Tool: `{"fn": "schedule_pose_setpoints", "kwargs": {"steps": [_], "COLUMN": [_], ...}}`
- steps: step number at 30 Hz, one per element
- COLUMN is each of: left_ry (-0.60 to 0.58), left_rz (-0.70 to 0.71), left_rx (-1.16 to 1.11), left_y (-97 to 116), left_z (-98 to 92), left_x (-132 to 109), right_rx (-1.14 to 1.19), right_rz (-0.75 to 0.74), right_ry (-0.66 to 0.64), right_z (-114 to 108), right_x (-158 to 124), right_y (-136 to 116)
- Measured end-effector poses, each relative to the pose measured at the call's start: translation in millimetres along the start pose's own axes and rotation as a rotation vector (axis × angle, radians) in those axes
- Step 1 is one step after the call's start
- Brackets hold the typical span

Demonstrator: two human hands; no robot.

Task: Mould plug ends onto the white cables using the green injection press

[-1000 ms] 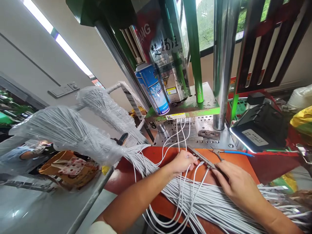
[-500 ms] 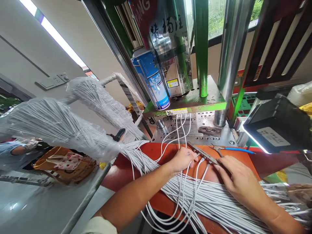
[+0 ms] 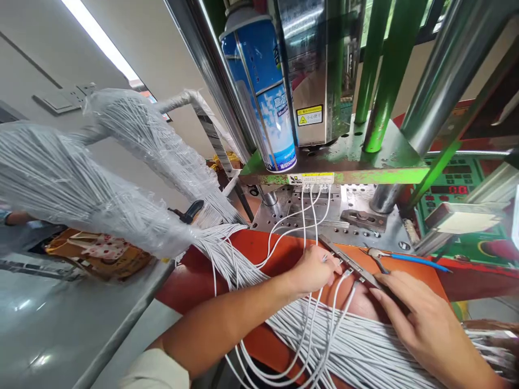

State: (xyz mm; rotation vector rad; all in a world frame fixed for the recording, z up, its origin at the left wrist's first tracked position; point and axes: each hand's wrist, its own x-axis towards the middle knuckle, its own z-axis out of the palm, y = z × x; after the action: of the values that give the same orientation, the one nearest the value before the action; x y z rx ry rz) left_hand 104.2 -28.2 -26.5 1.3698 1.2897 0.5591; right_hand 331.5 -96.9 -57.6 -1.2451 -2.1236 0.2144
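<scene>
My left hand (image 3: pixel 314 268) is curled, its fingertips pinching the end of a white cable against a narrow metal fixture bar (image 3: pixel 348 263) on the orange table (image 3: pixel 279 251). On the bar's right end rests my right hand (image 3: pixel 416 319), fingers closed over it and holding it down. Two more cable ends sit in the bar between my hands. A thick bundle of white cables (image 3: pixel 357 346) runs across the table under both wrists. Several white cables (image 3: pixel 312 208) lead up into the mould under the green press plate (image 3: pixel 344 173).
A blue spray can (image 3: pixel 263 86) stands on the green plate beside steel columns (image 3: pixel 441 81). Blue-handled pliers (image 3: pixel 405 258) lie behind the bar. Plastic-wrapped cable bundles (image 3: pixel 81 178) hang at the left over a steel bench (image 3: pixel 48 335). A red-digit control panel (image 3: pixel 450 190) is at the right.
The view has tilted down and drawn closer to the press. Both hands stay at the fixture bar, shifted slightly right and lower in the picture.
</scene>
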Motion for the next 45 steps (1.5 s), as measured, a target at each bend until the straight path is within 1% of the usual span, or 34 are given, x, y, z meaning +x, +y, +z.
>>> {"fn": "schedule_pose_setpoints", "kwargs": {"steps": [2, 4, 5, 8, 10, 12, 14, 18, 20, 24, 27, 30, 31, 32, 35, 36, 37, 38, 40, 42, 43, 45], "left_ry": [-0.092, -0.171, -0.172, -0.078, -0.049, -0.070, -0.075, -0.043, -0.032, 0.002, 0.044, 0.058, 0.033, -0.019, -0.231, -0.261, -0.248, -0.202, -0.083, -0.012, -0.007, -0.059], "left_rz": [-0.011, -0.040, -0.050, -0.056, -0.081, -0.127, -0.154, -0.118, -0.122, -0.149, -0.149, -0.146, -0.145, -0.146, -0.139, -0.129, -0.120, -0.110, -0.105, -0.113, -0.117, -0.121], "left_rx": [-0.035, -0.136, -0.206, -0.364, -0.368, -0.328, -0.264, -0.100, -0.057, -0.038, -0.052, -0.073, -0.084, -0.099, -0.133, -0.137, -0.140, -0.143, -0.161, -0.175, -0.173, -0.141], "left_y": [0, -2, -3, -8, -10, -10, -9, -5, -2, 3, 7, 10, 11, 11, 10, 9, 7, 5, 2, -1, -2, 0], "left_z": [-6.6, -15.8, -20.7, -33.5, -38.6, -40.6, -40.3, -35.7, -32.3, -22.2, -12.8, -11.4, -14.1, -18.1, -32.0, -34.8, -35.8, -34.9, -28.7, -21.0, -18.6, -19.3], "left_x": [-2, -6, -9, -17, -18, -15, -9, 1, 3, 5, 7, 10, 10, 10, 5, 3, 2, 1, 1, 4, 6, 7], "right_rx": [-0.054, -0.098, -0.104, -0.075, -0.055, -0.047, -0.041, -0.024, -0.013, 0.007, 0.021, 0.032, 0.029, 0.020, -0.024, -0.031, -0.027, -0.015, 0.027, 0.059, 0.063, 0.046], "right_rz": [0.037, 0.084, 0.103, 0.125, 0.127, 0.116, 0.107, 0.112, 0.110, 0.099, 0.062, 0.041, 0.047, 0.060, 0.098, 0.099, 0.090, 0.070, 0.021, -0.008, -0.014, -0.005], "right_ry": [0.032, 0.043, 0.039, 0.031, 0.038, 0.045, 0.051, 0.041, 0.039, 0.037, 0.003, 0.007, 0.020, 0.035, 0.067, 0.067, 0.059, 0.043, 0.010, -0.014, -0.020, -0.027], "right_z": [2, 3, 4, 3, 1, 1, 0, 1, 1, 1, 0, 1, 1, 2, 3, 3, 2, 0, -2, -3, -3, 0], "right_x": [2, 4, 4, 5, 6, 6, 7, 7, 7, 7, 7, 6, 6, 5, 4, 5, 5, 7, 10, 13, 13, 12], "right_y": [1, -1, -2, -5, -6, -7, -8, -9, -9, -7, -5, -3, -2, -2, -3, -4, -5, -5, -5, -3, -2, 1]}}
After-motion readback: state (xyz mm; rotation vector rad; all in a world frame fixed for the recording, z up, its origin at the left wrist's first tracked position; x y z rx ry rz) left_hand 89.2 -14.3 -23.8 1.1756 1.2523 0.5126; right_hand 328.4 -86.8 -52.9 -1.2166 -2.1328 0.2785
